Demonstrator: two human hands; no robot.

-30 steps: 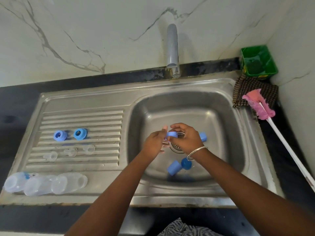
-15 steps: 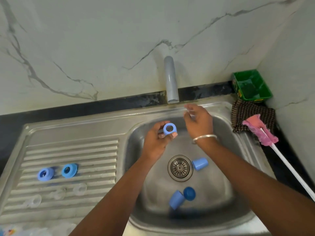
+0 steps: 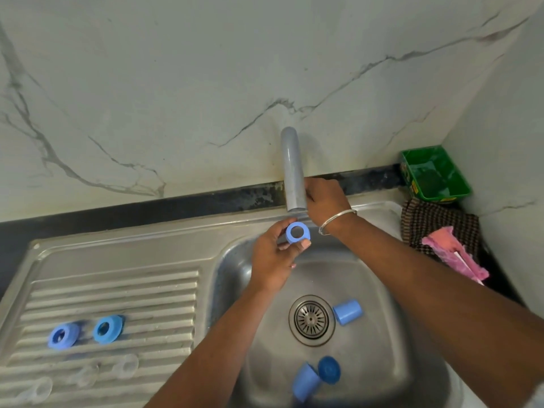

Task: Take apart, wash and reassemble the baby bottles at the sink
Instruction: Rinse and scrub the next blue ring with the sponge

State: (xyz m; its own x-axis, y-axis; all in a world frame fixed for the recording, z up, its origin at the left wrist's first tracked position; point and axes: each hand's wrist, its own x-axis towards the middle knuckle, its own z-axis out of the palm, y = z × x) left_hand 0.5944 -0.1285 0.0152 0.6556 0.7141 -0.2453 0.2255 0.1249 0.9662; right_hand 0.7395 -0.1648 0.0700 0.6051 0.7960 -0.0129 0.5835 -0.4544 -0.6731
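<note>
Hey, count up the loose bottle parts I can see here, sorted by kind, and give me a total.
Blue rings: 3, two on the drainboard, one in the left hand
Blue caps in the basin: 3
Clear teats on the drainboard: 3
Total: 9

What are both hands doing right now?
Left hand: holding a blue ring.
Right hand: at the tap; grip cannot be told.

Soft, even, rather dim light fills the scene, with a greenish cast on the marble wall (image 3: 206,69). Shadows are faint. The steel sink (image 3: 382,363) shows dull sheen, no hard glare. Wide-angle distortion bends the edges, and the lower corners blur slightly.
</note>
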